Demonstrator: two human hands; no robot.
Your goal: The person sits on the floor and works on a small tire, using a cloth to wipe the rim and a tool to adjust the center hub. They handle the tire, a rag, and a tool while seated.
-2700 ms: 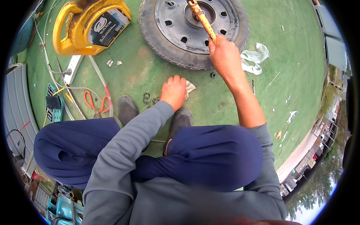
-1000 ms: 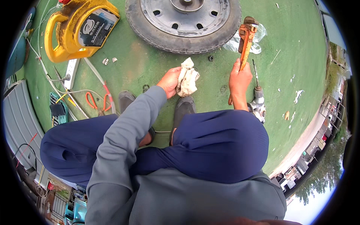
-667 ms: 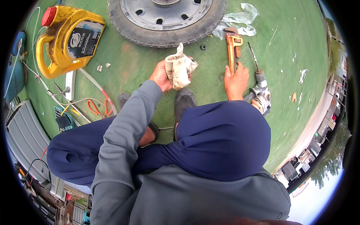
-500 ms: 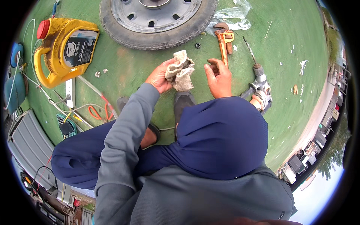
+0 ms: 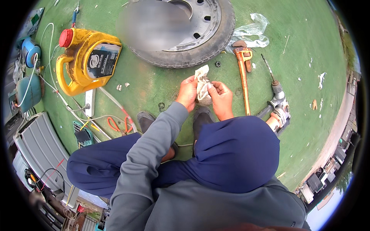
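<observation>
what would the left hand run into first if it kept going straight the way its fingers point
The left hand already grips the dirty rag with fingers aimed up the picture. Past the rag lies bare green mat, then probably the tyre, though depth is hard to judge.

Grey long-sleeved top (image 5: 154, 154), dark navy trousers (image 5: 235, 154) over bent knees, dark shoes (image 5: 145, 120), bare hands (image 5: 187, 92)

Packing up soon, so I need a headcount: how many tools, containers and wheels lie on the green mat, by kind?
Pipe wrench: 1
Power drill: 1
Orange-handled pliers: 1
Yellow jug: 1
Wheel: 1
Total: 5
The hands hold a rag, not counted.
</observation>
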